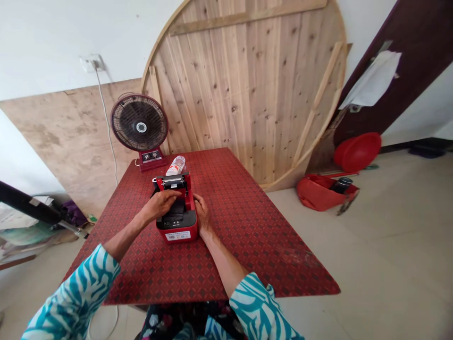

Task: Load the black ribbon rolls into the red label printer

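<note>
A red and black label printer (178, 234) stands on the table with its lid raised and its inside exposed. My left hand (163, 204) reaches over the printer from the left, its fingers bent together at the opening under the lid. What those fingertips hold, if anything, is hidden. Against the printer's right side lies my right hand (202, 213), its fingers curled along the red wall and gripping it. A label with small print is stuck on the printer's front. Just behind the raised lid, a clear plastic bottle (176, 165) with a red and white label lies tilted.
The table (255, 226) has a red patterned cover. A dark red fan (140, 126) stands at its back left corner, near a cord running to a wall socket (92, 63). A large round wooden panel (247, 89) leans behind. A red bag (320, 192) sits on the floor, right.
</note>
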Demonstrator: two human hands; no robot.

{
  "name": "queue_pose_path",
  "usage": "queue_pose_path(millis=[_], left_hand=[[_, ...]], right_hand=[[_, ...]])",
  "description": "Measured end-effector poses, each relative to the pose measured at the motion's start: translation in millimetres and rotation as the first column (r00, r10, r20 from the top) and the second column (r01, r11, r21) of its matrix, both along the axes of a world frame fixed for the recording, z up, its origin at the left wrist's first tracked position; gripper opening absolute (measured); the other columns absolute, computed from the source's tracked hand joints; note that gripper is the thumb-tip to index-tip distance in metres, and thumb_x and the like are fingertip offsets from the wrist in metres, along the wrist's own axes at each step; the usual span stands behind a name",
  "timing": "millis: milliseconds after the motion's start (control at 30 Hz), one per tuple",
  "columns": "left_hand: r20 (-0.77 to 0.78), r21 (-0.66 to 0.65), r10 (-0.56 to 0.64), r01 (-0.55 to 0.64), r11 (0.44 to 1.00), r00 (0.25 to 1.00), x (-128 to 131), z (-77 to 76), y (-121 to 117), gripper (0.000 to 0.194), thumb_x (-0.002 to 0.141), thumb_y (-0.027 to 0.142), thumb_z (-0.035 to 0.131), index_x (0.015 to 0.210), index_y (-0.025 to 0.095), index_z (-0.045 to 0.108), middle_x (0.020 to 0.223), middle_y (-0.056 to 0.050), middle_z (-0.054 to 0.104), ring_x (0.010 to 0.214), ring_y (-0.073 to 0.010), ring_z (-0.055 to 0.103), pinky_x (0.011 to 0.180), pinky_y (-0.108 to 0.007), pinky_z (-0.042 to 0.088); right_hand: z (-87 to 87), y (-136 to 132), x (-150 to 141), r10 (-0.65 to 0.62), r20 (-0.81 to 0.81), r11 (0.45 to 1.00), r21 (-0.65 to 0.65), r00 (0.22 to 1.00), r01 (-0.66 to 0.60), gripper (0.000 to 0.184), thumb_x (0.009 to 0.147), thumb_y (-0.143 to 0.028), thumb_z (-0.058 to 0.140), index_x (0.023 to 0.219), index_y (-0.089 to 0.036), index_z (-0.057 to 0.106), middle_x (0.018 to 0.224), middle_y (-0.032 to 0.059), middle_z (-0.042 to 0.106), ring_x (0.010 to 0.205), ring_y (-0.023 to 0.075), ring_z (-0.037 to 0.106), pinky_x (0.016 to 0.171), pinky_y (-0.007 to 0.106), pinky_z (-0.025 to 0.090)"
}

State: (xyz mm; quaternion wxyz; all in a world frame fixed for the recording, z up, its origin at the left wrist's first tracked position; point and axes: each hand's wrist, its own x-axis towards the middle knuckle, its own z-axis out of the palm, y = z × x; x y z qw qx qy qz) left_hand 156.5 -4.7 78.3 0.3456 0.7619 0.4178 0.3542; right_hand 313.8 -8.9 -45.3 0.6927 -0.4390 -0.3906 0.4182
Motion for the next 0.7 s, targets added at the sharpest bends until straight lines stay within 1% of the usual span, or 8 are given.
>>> queue_pose_path(millis=[133,267,367,467,633,700], left_hand=[[-0.247,0.013,-0.066,0.072,0.997,0.967,14.5,-1.8,30.2,0.020,0.070,0.029,0.062,0.084,0.028,0.076,0.085,-0.002,0.075,0.084,-0.0244,0.067,0.080,-0.030,0.048],[-0.357,0.013,-0.092,0.104,0.995,0.930,18.4,-6.1,46.1,0.018,0.066,0.022,0.063,0.076,0.028,0.076,0.070,-0.001,0.073,0.067,-0.0222,0.065,0.072,-0.029,0.046],[-0.427,-0.003,-0.130,0.142,0.990,0.895,17.1,-6.4,47.2,0.019,0.064,0.019,0.062,0.072,0.029,0.076,0.069,-0.001,0.072,0.065,-0.0212,0.064,0.069,-0.027,0.044],[-0.487,-0.021,-0.176,0.191,0.981,0.855,16.3,-4.8,43.0,0.017,0.063,0.019,0.063,0.070,0.029,0.075,0.077,-0.001,0.074,0.072,-0.0219,0.065,0.070,-0.027,0.043],[-0.587,-0.062,-0.221,0.229,0.971,0.779,19.2,-2.1,38.5,0.017,0.065,0.022,0.064,0.077,0.029,0.074,0.077,-0.002,0.073,0.074,-0.0236,0.065,0.067,-0.028,0.042],[-0.623,-0.081,-0.237,0.240,0.967,0.746,21.5,-0.7,39.7,0.015,0.065,0.023,0.066,0.076,0.028,0.074,0.078,-0.003,0.072,0.075,-0.0243,0.065,0.067,-0.028,0.042]], right_hand=[[2.1,0.0,-0.4,-0.013,-0.003,1.000,0.013,1.000,0.013,0.032,0.079,-0.036,0.050,0.104,-0.026,0.068,0.111,0.0013,0.069,0.109,0.0203,0.059,0.099,0.037,0.042],[5.1,-0.1,-1.3,-0.031,-0.029,0.999,0.007,0.999,0.031,0.031,0.078,-0.035,0.050,0.101,-0.026,0.069,0.109,0.0014,0.070,0.108,0.0199,0.059,0.099,0.036,0.041],[6.1,-0.3,-1.6,-0.026,-0.030,1.000,0.006,0.999,0.026,0.031,0.078,-0.034,0.049,0.102,-0.025,0.068,0.109,0.0017,0.069,0.108,0.0198,0.059,0.098,0.036,0.042],[6.6,-0.9,-1.4,-0.018,-0.022,1.000,-0.003,1.000,0.018,0.032,0.079,-0.034,0.049,0.103,-0.025,0.068,0.110,0.0017,0.069,0.109,0.0200,0.059,0.099,0.036,0.041],[7.5,-1.7,-1.2,-0.021,-0.019,1.000,-0.006,1.000,0.021,0.032,0.078,-0.035,0.048,0.102,-0.025,0.068,0.110,0.0017,0.069,0.108,0.0196,0.059,0.099,0.035,0.042],[7.5,-1.7,-0.8,-0.028,-0.009,1.000,-0.014,1.000,0.028,0.033,0.078,-0.035,0.048,0.102,-0.025,0.068,0.110,0.0025,0.069,0.108,0.0202,0.059,0.099,0.036,0.042]])
